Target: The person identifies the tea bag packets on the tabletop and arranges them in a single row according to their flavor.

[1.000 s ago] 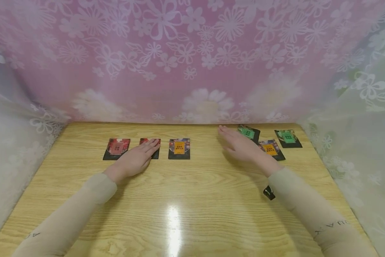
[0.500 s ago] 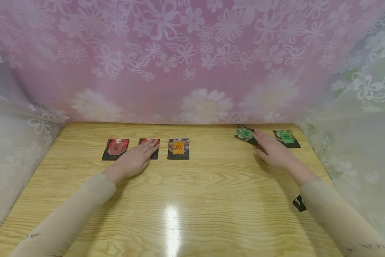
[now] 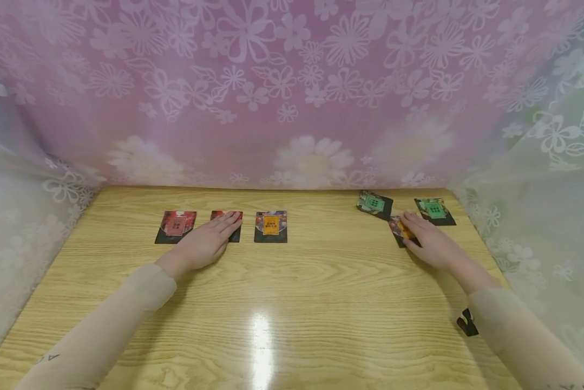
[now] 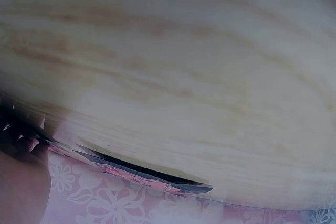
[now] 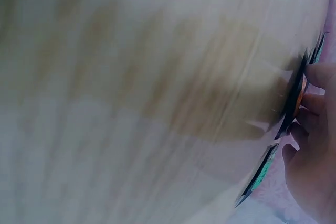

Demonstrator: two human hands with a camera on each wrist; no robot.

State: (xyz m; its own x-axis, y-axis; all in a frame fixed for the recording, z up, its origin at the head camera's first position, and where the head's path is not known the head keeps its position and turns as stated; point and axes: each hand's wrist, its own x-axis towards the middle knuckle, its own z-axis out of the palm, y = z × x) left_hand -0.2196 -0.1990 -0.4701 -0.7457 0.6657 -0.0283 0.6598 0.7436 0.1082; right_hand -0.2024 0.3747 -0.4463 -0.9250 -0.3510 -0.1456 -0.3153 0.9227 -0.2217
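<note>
My left hand (image 3: 201,238) lies with straight fingers on a red packet (image 3: 235,236), covering much of it. A second red-labelled packet (image 3: 176,227) is to its left and an orange-labelled packet (image 3: 271,227) to its right. My right hand (image 3: 430,238) holds another orange-labelled packet (image 3: 398,230), thumb at the near side, fingers across its face; its right part is hidden. In the right wrist view the right hand's (image 5: 312,145) fingers meet this packet (image 5: 294,95). One green-labelled packet (image 3: 375,202) lies tilted just behind it, another (image 3: 435,210) to the right.
A dark item (image 3: 467,323) lies on the wooden table (image 3: 330,303), partly covered by the right sleeve. Pink floral cloth (image 3: 301,108) hangs at the back edge, with pale floral cloth (image 3: 540,216) at the sides. A packet (image 4: 142,174) shows in the left wrist view.
My right hand has moved right from beside the left green-labelled packet onto the orange-labelled packet, which has shifted slightly left and turned. The left hand has stayed in place.
</note>
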